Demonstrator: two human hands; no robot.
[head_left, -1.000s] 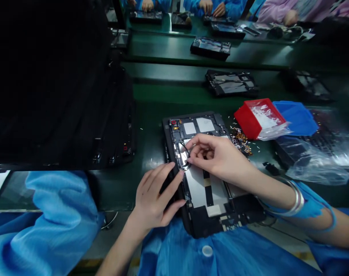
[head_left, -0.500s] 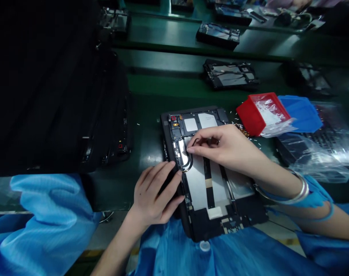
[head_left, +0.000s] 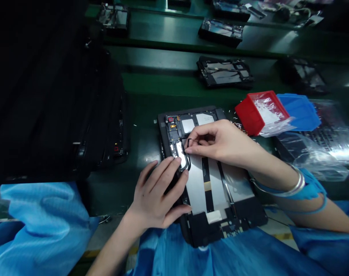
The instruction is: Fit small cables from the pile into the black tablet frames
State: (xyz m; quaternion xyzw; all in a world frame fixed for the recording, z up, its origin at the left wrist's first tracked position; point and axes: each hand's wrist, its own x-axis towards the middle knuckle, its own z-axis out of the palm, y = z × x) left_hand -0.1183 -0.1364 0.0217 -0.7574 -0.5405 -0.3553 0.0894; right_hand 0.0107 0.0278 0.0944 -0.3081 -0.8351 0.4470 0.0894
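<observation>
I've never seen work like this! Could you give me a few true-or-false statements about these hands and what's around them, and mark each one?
The left hand rests against the edge of an opened tablet. True.
The right hand holds a screwdriver. False: it pinches a small black piece.
A red plastic bin sits beside a blue bin. True.
A metal bangle circles the left wrist. False: it is on the right wrist.

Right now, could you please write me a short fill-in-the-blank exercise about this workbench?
The left hand rests on the open tablet, which lies on a ____ bench.
The right hand pinches a small ____ part.
The tray nearer the tablet is ____, and the other tray is blue.

Missing words: green, black, red.
</observation>
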